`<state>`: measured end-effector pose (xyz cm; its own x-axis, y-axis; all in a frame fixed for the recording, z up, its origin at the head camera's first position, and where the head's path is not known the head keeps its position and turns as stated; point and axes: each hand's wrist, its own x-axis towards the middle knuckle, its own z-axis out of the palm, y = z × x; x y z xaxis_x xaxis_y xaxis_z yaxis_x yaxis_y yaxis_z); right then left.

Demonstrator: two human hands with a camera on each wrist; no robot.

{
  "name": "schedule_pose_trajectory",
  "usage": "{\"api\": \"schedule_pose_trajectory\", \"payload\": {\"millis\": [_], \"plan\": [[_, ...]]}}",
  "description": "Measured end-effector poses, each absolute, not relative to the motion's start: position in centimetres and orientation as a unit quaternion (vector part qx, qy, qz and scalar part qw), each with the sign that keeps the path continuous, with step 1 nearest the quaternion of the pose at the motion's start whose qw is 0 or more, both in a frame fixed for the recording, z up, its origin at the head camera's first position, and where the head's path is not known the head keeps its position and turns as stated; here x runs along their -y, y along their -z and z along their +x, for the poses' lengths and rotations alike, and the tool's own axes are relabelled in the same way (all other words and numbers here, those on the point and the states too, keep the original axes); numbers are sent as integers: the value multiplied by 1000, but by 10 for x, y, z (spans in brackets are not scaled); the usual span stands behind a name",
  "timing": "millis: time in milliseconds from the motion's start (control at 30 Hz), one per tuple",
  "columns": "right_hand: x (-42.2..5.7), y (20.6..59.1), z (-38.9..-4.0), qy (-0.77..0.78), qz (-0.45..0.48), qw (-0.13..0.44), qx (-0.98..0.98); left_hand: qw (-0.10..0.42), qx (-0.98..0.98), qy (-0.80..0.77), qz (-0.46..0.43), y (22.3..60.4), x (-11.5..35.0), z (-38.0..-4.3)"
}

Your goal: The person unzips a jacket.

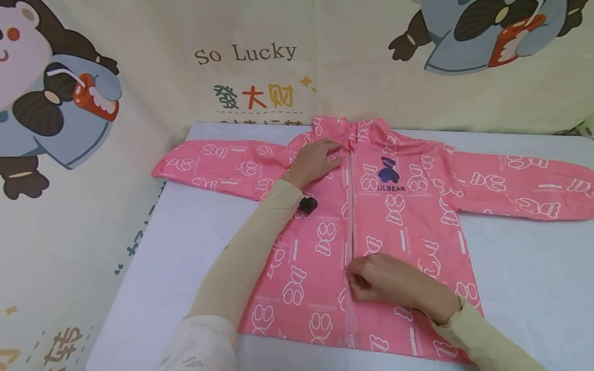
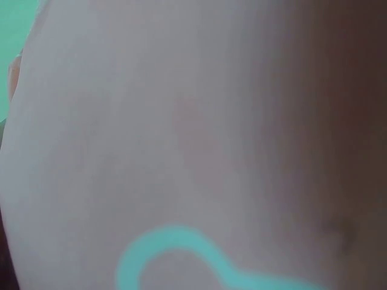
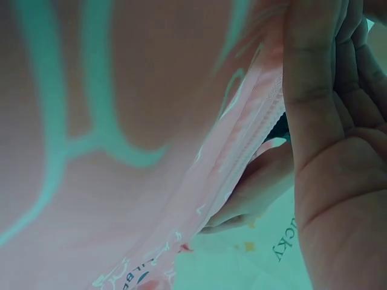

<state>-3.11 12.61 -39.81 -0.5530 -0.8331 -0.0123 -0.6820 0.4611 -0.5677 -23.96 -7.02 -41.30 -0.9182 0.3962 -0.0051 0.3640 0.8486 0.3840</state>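
Note:
A pink zip-up jacket with white bear outlines lies spread front up, its collar away from me. My left hand rests on its upper chest, fingers reaching toward the zipper just below the collar. Lower down, my right hand has its fingers curled at the front zipper and grips it there; the pull itself is hidden by the fingers. The right wrist view shows the zipper's edge beside the curled fingers. Only blurred fabric fills most of the left wrist view.
The jacket lies on a white table. Its sleeves stretch out to both sides, the right one reaching the frame edge. A cream cloth printed with cartoon figures hangs behind and to the left. A small black object sits by my left wrist.

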Motion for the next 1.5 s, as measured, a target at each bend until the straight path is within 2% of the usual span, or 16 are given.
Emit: {"api": "schedule_pose_trajectory", "payload": {"millis": [200,467,800,1500], "plan": [[-125,399,-26,260,-460,140,-837,46,-962,-185,194,415,72,-240],[-124,398,-19,269,-449,190,-830,48,-962,-187,192,416,71,-241],[-124,400,-16,267,-463,176,-826,48,-962,-190,190,414,69,-239],[-120,401,-1,289,-481,215,-799,56,-964,-183,183,415,70,-242]]}}
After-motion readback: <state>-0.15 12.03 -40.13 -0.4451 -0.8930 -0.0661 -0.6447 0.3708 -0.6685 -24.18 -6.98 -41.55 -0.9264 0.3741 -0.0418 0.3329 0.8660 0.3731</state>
